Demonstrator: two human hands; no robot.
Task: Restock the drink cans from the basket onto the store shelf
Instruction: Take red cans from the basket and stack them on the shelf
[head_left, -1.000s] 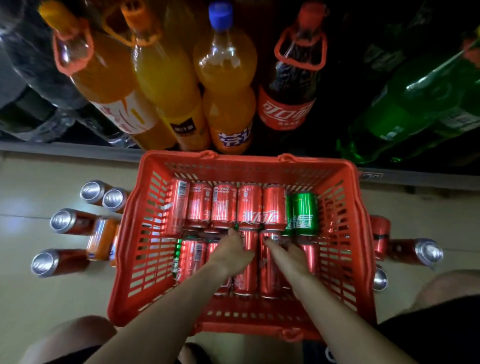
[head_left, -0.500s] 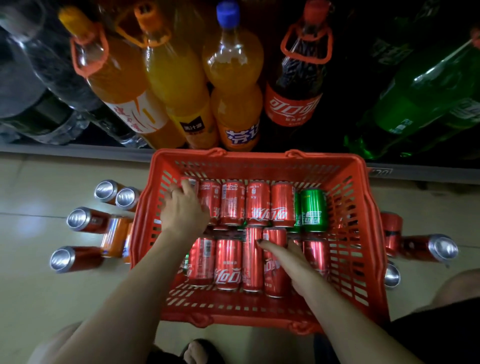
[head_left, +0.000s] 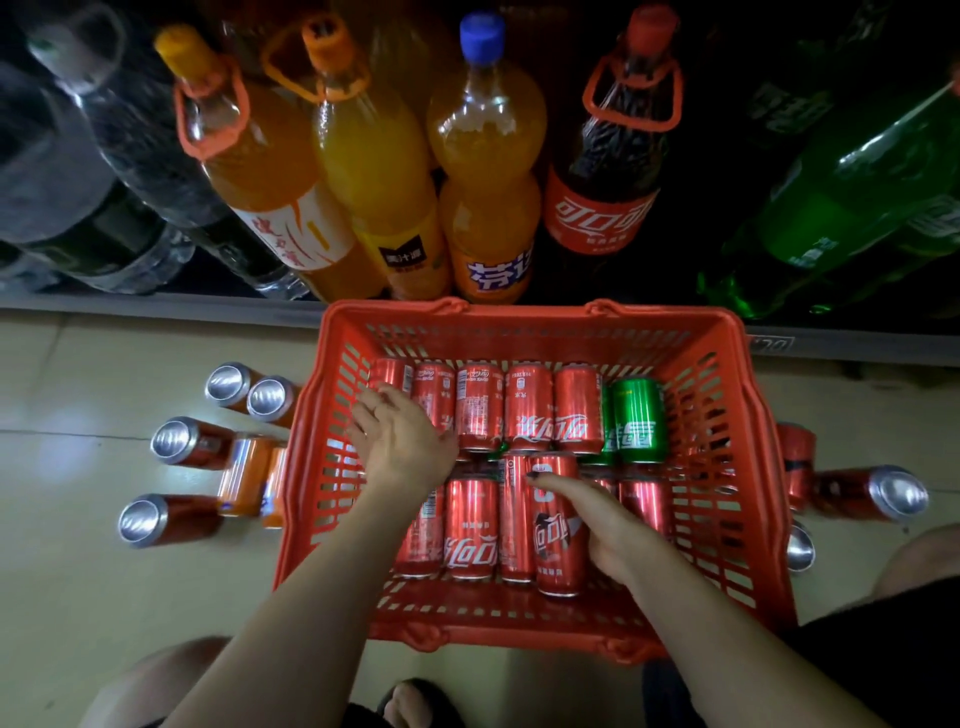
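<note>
A red plastic basket (head_left: 730, 467) sits on the floor against the bottom shelf (head_left: 156, 306). It holds two rows of red cola cans (head_left: 527, 410) lying flat, plus a green can (head_left: 639, 421) at the back right. My left hand (head_left: 400, 441) lies palm down with fingers spread over the back row's leftmost cans. My right hand (head_left: 602, 530) wraps the right side of a front-row red cola can (head_left: 553, 540), the index finger stretched over its top end. That can sits slightly higher than its neighbours.
Large orange (head_left: 488, 171), cola (head_left: 608, 171) and green (head_left: 831, 208) bottles fill the shelf. Red cans (head_left: 174, 441) and orange cans (head_left: 244, 478) lie on the floor left of the basket; more red cans (head_left: 878, 493) lie to its right. My knees flank the basket's near side.
My left hand went from the middle of the front row to the back-left cans and spread its fingers. My right hand stayed on the front-row can, which has risen slightly.
</note>
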